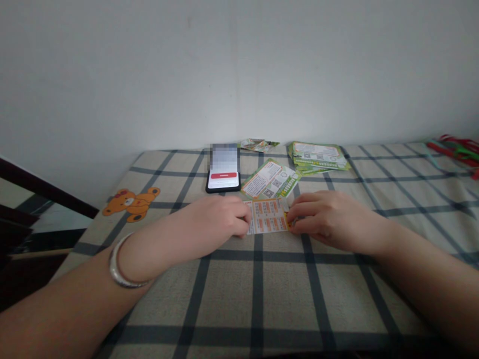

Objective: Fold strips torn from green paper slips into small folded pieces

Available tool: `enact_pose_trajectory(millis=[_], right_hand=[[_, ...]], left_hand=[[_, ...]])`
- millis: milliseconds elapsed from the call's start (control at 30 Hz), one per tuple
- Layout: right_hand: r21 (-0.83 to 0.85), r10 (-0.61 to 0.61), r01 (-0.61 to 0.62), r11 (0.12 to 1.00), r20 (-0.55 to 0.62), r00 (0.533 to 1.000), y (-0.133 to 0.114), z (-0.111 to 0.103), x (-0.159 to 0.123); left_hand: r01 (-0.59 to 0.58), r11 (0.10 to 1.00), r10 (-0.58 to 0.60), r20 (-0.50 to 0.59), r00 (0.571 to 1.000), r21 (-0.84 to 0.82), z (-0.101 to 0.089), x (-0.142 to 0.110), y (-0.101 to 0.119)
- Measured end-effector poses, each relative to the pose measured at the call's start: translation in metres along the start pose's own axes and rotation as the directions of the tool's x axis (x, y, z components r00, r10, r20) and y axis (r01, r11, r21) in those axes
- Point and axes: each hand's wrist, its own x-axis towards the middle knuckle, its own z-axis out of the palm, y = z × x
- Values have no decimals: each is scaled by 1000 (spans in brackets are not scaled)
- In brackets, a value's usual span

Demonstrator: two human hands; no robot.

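Note:
A small scratch card [268, 215] lies on the checked tablecloth, printed with rows of orange panels and numbers. My left hand [220, 217] has its fingers curled closed over the card's left edge. At the opposite end, my right hand [324, 219] pinches the right edge, where a bit of yellow print shows. A small greyish spot under the right fingertips is too unclear to name. Just behind the scratch card rests a green and white card [271, 179] with QR codes, lying at a slant.
A phone [223, 182] with a lit screen lies behind my left hand. Further back are a stack of green cards [318, 154] and some crumpled packaging [259, 145] by the wall. A bear sticker [130, 203] is at left, red and green cords [458, 152] at far right.

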Motion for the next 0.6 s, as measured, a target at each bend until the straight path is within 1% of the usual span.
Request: enact_pose_trajectory(millis=[100,200,300,400,600], right_hand=[[26,22,-24,999,57,998,1,-1,-1],[41,28,-31,999,69,997,0,-3,-1],[61,38,-43,997,86,996,-2,-5,-1],[70,32,-38,997,86,996,-3,-6,-1],[80,34,-40,996,78,996,-4,-8,-3]], left_hand=[[8,1000,-8,3,1000,-9,1,-1,-1],[16,999,-15,16,1000,-38,1,-1,-2],[13,995,-12,13,1000,-102,-2,0,-1],[-12,989,12,1,1000,-148,-6,2,-1],[-35,991,33,-17,999,-127,-6,2,-2]])
